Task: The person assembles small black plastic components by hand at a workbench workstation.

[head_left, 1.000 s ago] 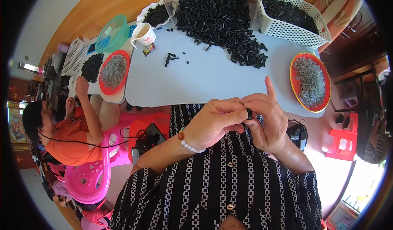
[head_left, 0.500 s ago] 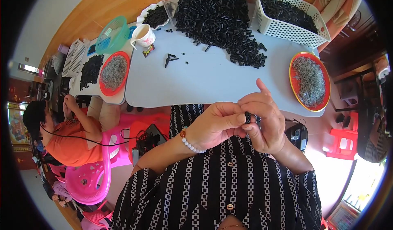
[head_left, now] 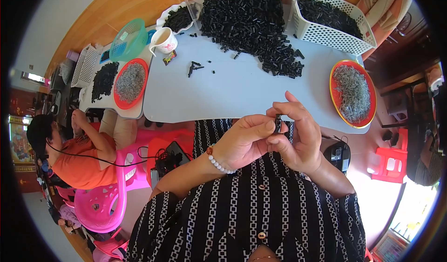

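1. Largest, a pale table [head_left: 205, 99], spread from nine o'clock to three o'clock, as counted from the left hand [head_left: 244, 143] and the right hand [head_left: 303, 141], both at its near edge.
2. Between eleven and twelve o'clock, a wide pile of black pieces [head_left: 242, 20], with a loose tongue toward the hands; with a careless sleeve or a bump, possible scattering.
3. At one o'clock, a white basket [head_left: 326, 38] with holes in the wall, also carrying black pieces.
4. At two o'clock, a red dish [head_left: 373, 99] full of small greyish bits, close to the table's right edge; perhaps a spill, if pushed by the right elbow.
5. Left fingers: closed in a pinch, thumb against forefinger. Right fingers: curved close around the same place, forefinger just above, thumb lower; impossible to tell whether gripping anything.
6. Smallest, a small black piece [head_left: 278, 123], roughly upright in the left pinch, between the two hands. Main danger, in my judgement: slipping out, because of small size and fingertip-only hold, then dropping to the lap or the floor.
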The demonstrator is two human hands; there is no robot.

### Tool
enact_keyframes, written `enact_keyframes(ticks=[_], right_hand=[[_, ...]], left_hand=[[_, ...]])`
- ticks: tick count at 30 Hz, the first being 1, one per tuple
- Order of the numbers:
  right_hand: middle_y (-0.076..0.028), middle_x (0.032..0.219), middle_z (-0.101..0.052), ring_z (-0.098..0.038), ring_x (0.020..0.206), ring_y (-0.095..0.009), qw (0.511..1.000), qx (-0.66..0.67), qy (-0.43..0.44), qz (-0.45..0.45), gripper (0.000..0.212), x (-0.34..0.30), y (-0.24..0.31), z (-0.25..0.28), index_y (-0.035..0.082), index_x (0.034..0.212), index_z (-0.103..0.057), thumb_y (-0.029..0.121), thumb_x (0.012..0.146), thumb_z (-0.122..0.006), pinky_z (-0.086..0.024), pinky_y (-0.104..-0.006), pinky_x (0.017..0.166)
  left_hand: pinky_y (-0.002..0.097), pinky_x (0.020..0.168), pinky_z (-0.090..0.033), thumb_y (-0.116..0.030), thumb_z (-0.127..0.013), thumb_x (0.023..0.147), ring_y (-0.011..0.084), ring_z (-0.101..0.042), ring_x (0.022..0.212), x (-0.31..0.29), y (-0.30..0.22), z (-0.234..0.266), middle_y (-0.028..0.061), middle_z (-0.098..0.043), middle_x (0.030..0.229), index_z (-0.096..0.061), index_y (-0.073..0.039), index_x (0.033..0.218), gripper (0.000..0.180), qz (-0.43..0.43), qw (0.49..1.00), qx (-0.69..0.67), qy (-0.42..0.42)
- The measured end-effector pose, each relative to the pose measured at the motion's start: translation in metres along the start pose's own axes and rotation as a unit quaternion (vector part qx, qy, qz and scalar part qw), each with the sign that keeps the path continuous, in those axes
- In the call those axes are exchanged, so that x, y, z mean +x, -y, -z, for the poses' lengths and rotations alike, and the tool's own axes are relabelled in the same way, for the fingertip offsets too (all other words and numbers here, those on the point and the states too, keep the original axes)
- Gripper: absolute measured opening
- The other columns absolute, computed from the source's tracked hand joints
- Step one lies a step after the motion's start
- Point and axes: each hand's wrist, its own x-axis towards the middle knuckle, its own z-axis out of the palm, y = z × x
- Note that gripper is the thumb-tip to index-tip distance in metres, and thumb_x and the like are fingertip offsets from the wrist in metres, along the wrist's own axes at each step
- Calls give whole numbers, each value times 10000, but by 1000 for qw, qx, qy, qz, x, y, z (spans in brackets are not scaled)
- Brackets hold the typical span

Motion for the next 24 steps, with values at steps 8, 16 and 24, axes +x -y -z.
enact_keyframes(ticks=[8, 16, 24], right_hand=[[-105, 962, -631, -617, 859, -212, 998, -26, 50, 26, 295, -4, -9, 8, 2, 1040, -557, 250, 896, -623, -244, -559, 1082], [-79, 961, -628, -605, 773, -186, 999, -33, 19, -4, 237, 2, -8, 8, 34, 1048, -580, 138, 851, -658, -260, -532, 1078], [-51, 944, -630, -619, 801, -172, 987, -154, 40, 32, 348, 8, -22, 3, 53, 1056, -583, 5, 724, -676, -166, -523, 1119]], left_hand=[[287, 790, -508, -156, -587, 937, 127, -611, 870, 2, -1, -3, 51, -646, 1009, -667, -46, 978, 143, 5, 1000, 23, -8], [344, 824, -513, -166, -552, 955, 150, -604, 957, 4, -10, 5, 49, -626, 1043, -642, -36, 1083, 203, 21, 999, 45, -12], [251, 729, -481, -184, -597, 934, 74, -559, 797, 11, -15, 4, -18, -605, 896, -661, -53, 1060, 193, 0, 992, 101, -69]])
